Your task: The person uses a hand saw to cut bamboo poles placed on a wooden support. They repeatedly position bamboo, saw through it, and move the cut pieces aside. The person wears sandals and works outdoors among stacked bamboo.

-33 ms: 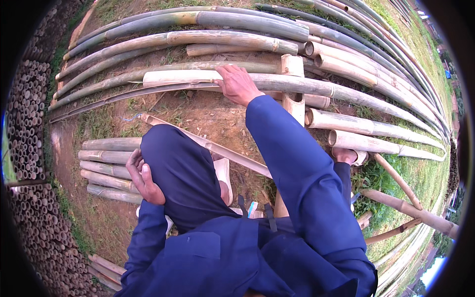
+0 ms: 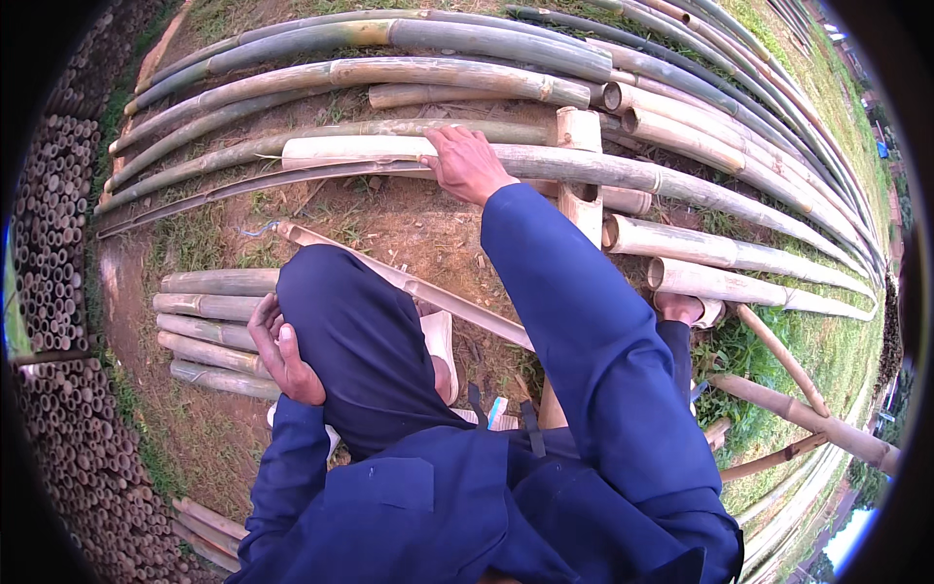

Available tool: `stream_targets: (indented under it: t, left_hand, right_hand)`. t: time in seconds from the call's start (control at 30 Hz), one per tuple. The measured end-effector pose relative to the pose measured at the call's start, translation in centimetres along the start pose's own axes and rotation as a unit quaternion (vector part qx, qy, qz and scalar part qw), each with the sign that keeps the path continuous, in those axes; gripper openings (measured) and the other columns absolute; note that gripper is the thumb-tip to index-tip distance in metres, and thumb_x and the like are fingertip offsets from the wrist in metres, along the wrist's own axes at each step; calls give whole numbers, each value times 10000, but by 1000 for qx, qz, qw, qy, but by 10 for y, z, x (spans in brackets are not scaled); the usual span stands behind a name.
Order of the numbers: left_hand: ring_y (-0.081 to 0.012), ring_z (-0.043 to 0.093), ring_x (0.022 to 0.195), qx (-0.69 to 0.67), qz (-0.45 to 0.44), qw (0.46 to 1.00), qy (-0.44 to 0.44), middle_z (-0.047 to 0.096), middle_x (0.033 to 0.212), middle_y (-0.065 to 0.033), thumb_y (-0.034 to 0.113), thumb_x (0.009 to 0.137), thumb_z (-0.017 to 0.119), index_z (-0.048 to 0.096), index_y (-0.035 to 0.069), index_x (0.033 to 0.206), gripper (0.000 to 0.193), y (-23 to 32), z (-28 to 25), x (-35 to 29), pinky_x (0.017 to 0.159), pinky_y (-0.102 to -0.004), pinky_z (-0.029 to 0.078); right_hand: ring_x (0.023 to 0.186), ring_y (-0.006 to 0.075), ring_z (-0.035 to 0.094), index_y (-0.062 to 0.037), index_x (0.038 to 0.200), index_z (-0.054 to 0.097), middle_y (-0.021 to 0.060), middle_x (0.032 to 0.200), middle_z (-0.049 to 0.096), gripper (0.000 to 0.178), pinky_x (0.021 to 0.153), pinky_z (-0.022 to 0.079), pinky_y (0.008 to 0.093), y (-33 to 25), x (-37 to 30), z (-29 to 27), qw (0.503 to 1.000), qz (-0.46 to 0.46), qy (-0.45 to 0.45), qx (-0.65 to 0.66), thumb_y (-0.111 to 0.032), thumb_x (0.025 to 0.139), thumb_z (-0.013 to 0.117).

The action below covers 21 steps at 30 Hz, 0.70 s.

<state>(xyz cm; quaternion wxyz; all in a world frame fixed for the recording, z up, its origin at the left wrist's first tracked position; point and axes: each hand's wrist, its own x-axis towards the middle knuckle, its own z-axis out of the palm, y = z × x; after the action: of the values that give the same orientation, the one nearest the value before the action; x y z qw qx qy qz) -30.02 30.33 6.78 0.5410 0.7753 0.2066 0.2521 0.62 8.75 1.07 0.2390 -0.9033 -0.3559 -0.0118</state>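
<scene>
My right hand (image 2: 467, 167) lies across a long bamboo pole (image 2: 584, 167), its fingers bent over the top and the thumb on the near side. Left of the hand, the pole shows a pale, bare section (image 2: 355, 150). A thin, hollow bamboo strip (image 2: 253, 183) runs along its near edge and off to the left; my fingers hide where the two meet. Further right the pole crosses an upright bamboo post (image 2: 581, 206) with a notch cut in it. My left hand (image 2: 285, 352) rests against my bent left knee, fingers loosely extended, holding nothing visible.
A split bamboo length (image 2: 428, 289) lies slantwise between my legs. Several long poles (image 2: 486, 41) stretch across the far side. Short bamboo pieces (image 2: 216, 336) lie beside my left knee. Stacked bamboo (image 2: 73, 234) lines the left edge, and crossed poles (image 2: 812, 420) stand at the right.
</scene>
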Motion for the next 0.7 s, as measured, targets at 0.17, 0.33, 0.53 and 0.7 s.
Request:
stream_targets:
  t: [0.17,0.33,0.53,0.7]
  left_hand:
    - [-264,527,1232,8,-14,1000,0,529,1348,-199,336,1006,466,431,-67,1422,580,4,5,10,1078,-407,395]
    - [-260,533,1220,16,-24,1000,-9,536,1341,-199,339,989,482,443,-71,1414,592,6,9,14,1058,-398,400]
    - [-252,520,1230,6,-15,1000,-9,547,1335,-179,297,975,490,453,-57,1416,567,5,13,16,1068,-398,373]
    - [-243,515,1232,2,-10,1000,-9,549,1329,-165,277,971,497,456,-45,1416,551,7,13,14,1070,-398,365]
  right_hand:
    - [1123,377,651,9,1308,616,219,1144,715,523,988,433,523,13,26,14,985,23,-156,-69,-425,1041,498]
    - [893,402,703,-27,1043,727,211,879,734,452,892,484,512,16,29,15,988,19,-153,-20,-438,1021,540]
    - [823,430,677,-75,954,771,243,786,692,389,779,519,500,25,28,10,990,58,-79,100,-419,1005,596]
    - [698,348,622,-15,891,727,173,683,626,380,714,483,460,28,21,-25,964,146,-7,221,-369,1001,644]
